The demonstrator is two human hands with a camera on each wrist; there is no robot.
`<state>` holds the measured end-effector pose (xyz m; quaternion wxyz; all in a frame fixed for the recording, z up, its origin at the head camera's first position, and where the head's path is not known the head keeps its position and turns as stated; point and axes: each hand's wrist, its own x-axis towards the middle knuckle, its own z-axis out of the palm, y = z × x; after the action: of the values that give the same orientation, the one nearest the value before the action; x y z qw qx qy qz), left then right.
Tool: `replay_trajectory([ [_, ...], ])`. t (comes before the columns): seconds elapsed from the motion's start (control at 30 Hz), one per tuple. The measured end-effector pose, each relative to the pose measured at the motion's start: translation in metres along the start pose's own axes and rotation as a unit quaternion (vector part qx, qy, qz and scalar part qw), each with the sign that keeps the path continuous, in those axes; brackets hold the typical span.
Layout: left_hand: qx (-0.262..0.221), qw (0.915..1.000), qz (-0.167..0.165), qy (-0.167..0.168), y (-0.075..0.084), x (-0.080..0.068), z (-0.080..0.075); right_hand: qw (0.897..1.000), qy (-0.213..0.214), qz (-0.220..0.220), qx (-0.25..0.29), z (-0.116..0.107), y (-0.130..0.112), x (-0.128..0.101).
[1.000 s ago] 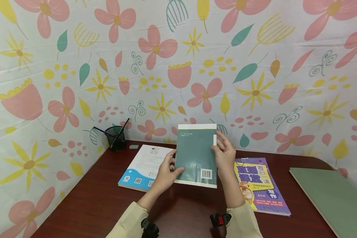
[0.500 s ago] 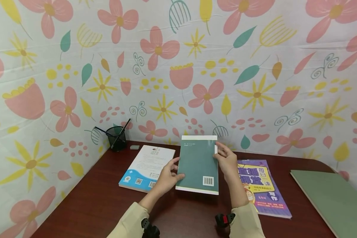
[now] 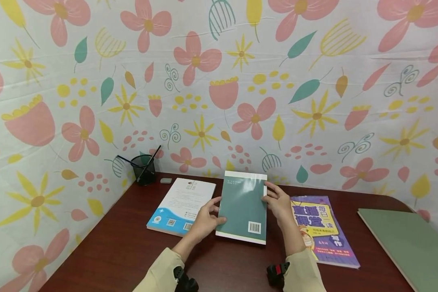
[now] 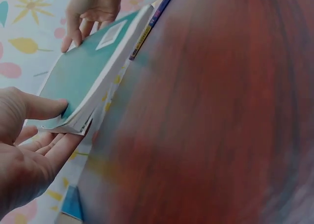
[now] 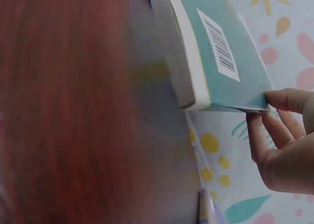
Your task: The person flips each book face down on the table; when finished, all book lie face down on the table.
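Dark red table (image 3: 113, 251) against flowered wall cloth. Teal book (image 3: 242, 209), back cover up (barcode showing), held just above the table between a white-and-blue book (image 3: 179, 205) and a purple-and-yellow book (image 3: 319, 231). Left hand (image 3: 204, 219) pinching its left edge, right hand (image 3: 279, 200) pinching its right edge.

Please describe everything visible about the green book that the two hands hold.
The green book is a closed paperback with a teal glossy back cover, a white barcode label near its lower corner and a white strip along the top. It is tilted above the dark red table. The left hand and right hand hold its side edges.
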<state>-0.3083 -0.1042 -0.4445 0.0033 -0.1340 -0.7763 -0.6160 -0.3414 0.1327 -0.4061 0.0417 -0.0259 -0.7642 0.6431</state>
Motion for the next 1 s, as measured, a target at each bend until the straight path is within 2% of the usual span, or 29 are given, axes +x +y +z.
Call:
replay_trajectory([
  [0.23,-0.02,0.9995,0.001,-0.025,-0.01,-0.001,0.001,1.0,-0.003,0.012,-0.006,-0.001,0.01,0.004],
  [0.53,0.008,0.9999,-0.006,-0.013,-0.015,0.0,0.003,0.999,-0.035,0.027,-0.013,-0.003,0.023,0.007],
  [0.7,0.044,0.9987,0.005,-0.025,-0.016,-0.002,0.003,0.998,-0.048,0.041,-0.02,-0.003,0.031,0.009],
  [0.83,0.086,0.9957,0.02,-0.029,-0.017,-0.002,0.003,0.997,-0.041,0.052,-0.029,-0.002,0.037,0.011],
  [1.0,0.122,0.9918,0.026,-0.03,-0.02,-0.003,0.002,0.998,-0.031,0.044,-0.026,0.001,0.042,0.011],
])
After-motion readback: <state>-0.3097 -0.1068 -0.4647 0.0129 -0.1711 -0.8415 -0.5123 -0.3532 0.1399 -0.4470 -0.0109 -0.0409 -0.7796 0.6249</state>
